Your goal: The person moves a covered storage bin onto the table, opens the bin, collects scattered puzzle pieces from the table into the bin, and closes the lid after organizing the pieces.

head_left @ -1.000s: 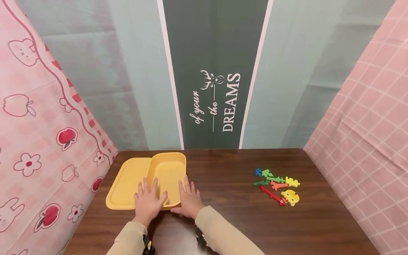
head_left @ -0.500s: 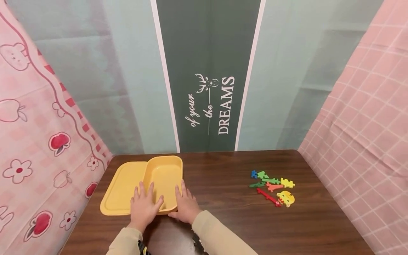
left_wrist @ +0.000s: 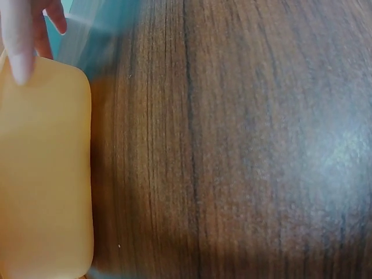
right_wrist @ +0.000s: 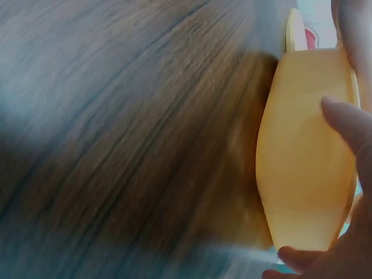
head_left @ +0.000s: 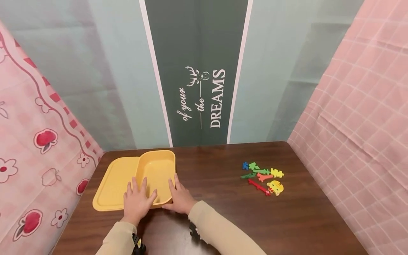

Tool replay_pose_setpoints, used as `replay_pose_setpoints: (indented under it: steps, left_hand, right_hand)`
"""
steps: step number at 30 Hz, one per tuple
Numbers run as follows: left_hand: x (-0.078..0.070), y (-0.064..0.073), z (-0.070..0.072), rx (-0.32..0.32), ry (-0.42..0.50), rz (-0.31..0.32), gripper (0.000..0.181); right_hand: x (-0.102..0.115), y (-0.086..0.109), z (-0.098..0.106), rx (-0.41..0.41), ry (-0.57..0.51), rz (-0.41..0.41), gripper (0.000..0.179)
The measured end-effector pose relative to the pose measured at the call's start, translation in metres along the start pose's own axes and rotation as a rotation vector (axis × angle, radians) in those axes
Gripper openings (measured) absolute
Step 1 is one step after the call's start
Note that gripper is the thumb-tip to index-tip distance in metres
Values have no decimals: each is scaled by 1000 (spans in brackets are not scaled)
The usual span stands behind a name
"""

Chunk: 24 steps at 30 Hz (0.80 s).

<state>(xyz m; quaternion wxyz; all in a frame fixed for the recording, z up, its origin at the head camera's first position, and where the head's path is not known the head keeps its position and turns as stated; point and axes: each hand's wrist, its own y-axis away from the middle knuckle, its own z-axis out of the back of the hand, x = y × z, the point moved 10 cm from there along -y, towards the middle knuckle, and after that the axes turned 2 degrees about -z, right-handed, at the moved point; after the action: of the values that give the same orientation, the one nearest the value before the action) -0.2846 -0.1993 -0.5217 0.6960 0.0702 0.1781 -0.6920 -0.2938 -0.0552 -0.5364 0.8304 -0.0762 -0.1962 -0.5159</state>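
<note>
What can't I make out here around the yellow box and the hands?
- Head view: the left hand covers the yellow box near corner; grip unclear.
- Head view: the toy pieces are too small to tell shapes.
- Right wrist view: the table is blurred; the right hand is cut off.

Head overlooks; wrists close, perhaps sideways.

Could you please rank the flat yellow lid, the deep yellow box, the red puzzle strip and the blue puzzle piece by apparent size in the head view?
1. Flat yellow lid and deep yellow box: similar, overlapping, so unsure.
2. Red puzzle strip.
3. Blue puzzle piece.
</note>
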Motion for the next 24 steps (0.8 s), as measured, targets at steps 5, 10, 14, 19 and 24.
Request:
replay_pose_setpoints:
  steps: [5,10,14,19,24]
  left_hand:
    - [-2,-5,2,-3,1,-5,77]
    - [0,-3,2,3,0,-6,78]
    - [1,-1,0,36,7,-3,79]
    - [0,-1,1,41,15,-6,79]
    - [1,-1,3,32,38,-6,79]
  right_hand:
    - [-6,1,10,30,-63,53,100]
    - [-14,10,16,37,-74,73,101]
    - [-23,15,22,3,-61,58,100]
    - [-32,20,31,-28,-88,47,98]
    - [-38,25,39,-39,-78,41,96]
